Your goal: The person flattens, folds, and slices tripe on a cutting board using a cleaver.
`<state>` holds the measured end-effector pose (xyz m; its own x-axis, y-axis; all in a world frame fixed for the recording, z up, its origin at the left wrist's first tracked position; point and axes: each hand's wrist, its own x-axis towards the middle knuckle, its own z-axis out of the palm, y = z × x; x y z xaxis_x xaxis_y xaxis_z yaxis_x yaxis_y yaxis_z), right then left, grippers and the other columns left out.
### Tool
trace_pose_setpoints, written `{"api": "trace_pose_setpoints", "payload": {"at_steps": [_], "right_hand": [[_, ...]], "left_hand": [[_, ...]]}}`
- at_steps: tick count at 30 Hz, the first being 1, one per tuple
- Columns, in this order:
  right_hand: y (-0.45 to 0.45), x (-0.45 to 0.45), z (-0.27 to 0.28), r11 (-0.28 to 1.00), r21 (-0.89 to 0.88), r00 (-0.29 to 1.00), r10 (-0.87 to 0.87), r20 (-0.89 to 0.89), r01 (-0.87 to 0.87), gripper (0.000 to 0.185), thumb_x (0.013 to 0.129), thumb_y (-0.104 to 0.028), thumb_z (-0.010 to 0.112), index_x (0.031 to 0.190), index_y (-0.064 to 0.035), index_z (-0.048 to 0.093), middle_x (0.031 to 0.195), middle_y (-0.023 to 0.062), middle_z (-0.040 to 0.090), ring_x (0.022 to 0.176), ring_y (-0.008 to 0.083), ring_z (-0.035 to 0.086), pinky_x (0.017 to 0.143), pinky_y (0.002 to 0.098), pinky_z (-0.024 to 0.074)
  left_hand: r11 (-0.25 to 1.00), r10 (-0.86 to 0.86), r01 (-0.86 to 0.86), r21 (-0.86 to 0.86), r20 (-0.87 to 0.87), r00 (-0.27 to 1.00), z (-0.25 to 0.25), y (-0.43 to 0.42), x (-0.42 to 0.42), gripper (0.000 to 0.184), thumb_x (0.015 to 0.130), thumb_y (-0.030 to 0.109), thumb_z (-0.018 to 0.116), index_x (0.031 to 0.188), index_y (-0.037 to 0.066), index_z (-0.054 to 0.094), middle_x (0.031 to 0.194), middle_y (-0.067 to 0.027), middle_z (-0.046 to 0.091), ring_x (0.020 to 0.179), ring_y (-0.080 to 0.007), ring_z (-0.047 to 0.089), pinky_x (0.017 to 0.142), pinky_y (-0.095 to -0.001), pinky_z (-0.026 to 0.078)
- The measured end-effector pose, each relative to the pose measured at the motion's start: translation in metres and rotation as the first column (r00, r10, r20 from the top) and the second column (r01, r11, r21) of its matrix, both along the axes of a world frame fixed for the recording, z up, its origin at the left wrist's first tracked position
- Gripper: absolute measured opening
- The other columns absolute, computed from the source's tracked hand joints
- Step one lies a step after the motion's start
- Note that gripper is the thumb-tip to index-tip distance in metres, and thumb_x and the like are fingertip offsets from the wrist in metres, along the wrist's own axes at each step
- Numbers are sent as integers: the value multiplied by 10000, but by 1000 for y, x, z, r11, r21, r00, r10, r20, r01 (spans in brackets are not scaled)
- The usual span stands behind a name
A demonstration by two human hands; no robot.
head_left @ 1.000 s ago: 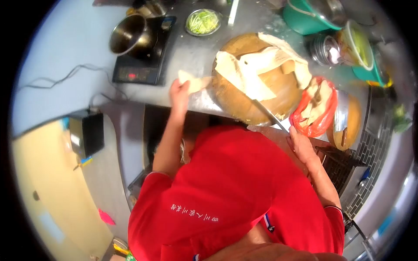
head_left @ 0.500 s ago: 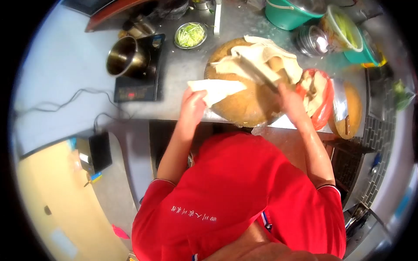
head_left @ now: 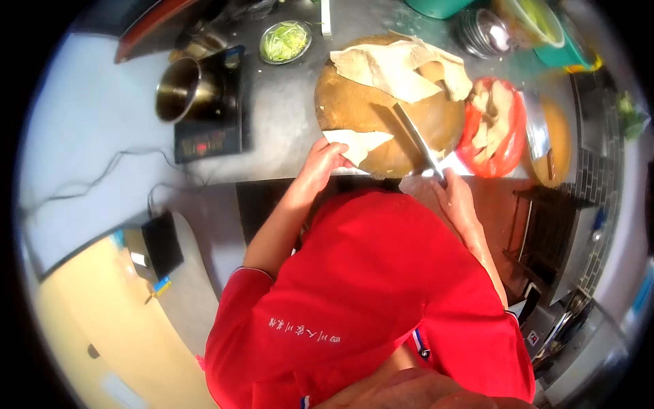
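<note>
My left hand (head_left: 325, 163) is closed on the near left corner of a pale, flat, skin-like piece (head_left: 359, 145), which lies over the left front edge of the round wooden chopping block (head_left: 340, 95). In my right hand (head_left: 455, 198) is the handle of a kitchen knife (head_left: 417, 135). Its blade points up and left over the block's right front part, seen nearly edge-on. A larger pale, skin-like sheet (head_left: 388, 67) spreads across the far side of the block, with a folded part at its right end.
Right of the block sits a red plastic bag (head_left: 507, 151) of similar pale pieces, beside another knife (head_left: 536, 129) on a second wooden board (head_left: 560, 146). A plate of shredded green vegetable (head_left: 285, 42), a metal pot (head_left: 178, 91) on an induction cooker (head_left: 231, 119), and stacked metal dishes (head_left: 485, 33) surround the block.
The knife has come back toward my body, away from the large sheet. My left hand has moved right, bringing the small pale piece lower over the block.
</note>
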<state>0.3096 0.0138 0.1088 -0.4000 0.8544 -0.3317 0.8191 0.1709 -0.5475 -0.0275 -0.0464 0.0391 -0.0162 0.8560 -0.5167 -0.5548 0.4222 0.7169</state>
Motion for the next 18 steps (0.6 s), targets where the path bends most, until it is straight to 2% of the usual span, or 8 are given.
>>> {"api": "trace_pose_setpoints", "payload": {"at_steps": [4,7,9,11,13,15,17,18], "right_hand": [[-15,7,-17,999,39,997,-7,-75,9,424,996,-240,712,1333,-31,562,1008,245,707,837,415,705,749,486,547],[-21,-20,26,887,-379,956,-294,-22,264,487,1022,-269,702,1402,-17,530,918,212,703,677,300,681,662,430,540],[-31,-20,17,896,-325,936,-344,-81,301,541,1030,-294,706,1424,19,509,841,181,683,595,213,627,606,389,522],[-35,-22,12,892,-300,924,-374,-75,337,565,1027,-302,711,1429,36,504,841,185,686,599,215,633,610,391,523],[-38,-24,10,888,-300,912,-396,-107,350,584,1023,-312,718,1429,49,504,828,177,681,589,212,621,603,387,518],[-42,-27,1,892,-259,902,-412,-130,370,590,1022,-316,721,1430,51,505,811,165,672,576,208,608,598,387,514],[-45,-26,-19,916,-199,909,-381,-169,347,602,1019,-314,727,1431,61,502,784,151,657,563,207,594,588,391,508],[-46,-26,-24,928,-168,913,-362,-188,333,607,1017,-313,730,1432,66,500,771,145,649,556,206,587,583,393,505]], "left_hand": [[995,-29,24,94,56,998,7,14,9,408,942,50,555,1329,-64,617,1175,-143,737,1042,-255,723,880,-380,592],[972,-182,157,172,143,973,1,26,2,436,902,42,568,1320,-73,615,1201,-149,730,1082,-258,720,928,-383,585],[936,-327,289,202,189,926,-1,36,-7,478,858,62,591,1310,-89,615,1195,-168,735,1095,-266,724,961,-378,578],[867,-459,467,174,-88,884,-4,53,-8,410,874,81,596,1255,-63,646,1130,-149,743,1035,-244,731,898,-376,576],[758,-564,652,38,-465,682,-8,80,-10,361,885,93,599,1214,-38,670,1095,-137,744,1019,-229,732,867,-384,571],[674,-424,739,7,-815,394,-17,101,-6,317,897,83,581,1181,29,711,1033,-136,749,968,-313,719,851,-438,556],[585,-114,805,95,-974,198,-26,113,2,332,896,63,565,1185,59,726,996,-139,742,912,-373,697,840,-454,553],[536,-137,844,-5,-987,81,-27,122,7,337,914,81,573,1209,94,735,1118,-145,723,1037,-414,651,932,-476,524]]}}
